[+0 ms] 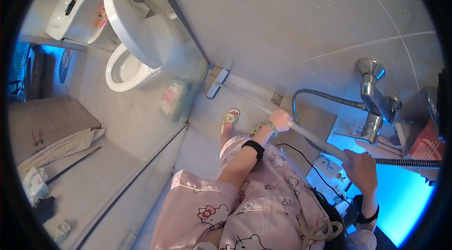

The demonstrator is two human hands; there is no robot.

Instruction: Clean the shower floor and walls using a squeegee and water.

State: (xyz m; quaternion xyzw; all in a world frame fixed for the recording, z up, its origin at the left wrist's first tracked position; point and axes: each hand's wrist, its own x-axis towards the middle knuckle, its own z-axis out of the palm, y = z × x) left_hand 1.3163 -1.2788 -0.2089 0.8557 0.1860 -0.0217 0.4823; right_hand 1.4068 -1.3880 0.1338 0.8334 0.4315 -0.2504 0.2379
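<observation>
My left hand point(279, 121), with a green bangle at its wrist, is closed around the white pole of a floor brush or mop point(247, 101). Farther up the same pole, at its near end, my right hand point(361, 170) grips it. The pole slants down to a narrow grey-white head point(217, 84), which rests on the floor tiles by the corner of the wall and the glass partition. Black bands circle both my forearms. The exact type of head cannot be told.
A floor drain point(277, 99) lies near the wall. At right are a chrome shower mixer point(373, 109), its metal hose point(328, 96) and a pump bottle point(328, 166). Beyond the glass partition point(120, 193) stands a toilet point(131, 70). A thin black cable hangs beside me.
</observation>
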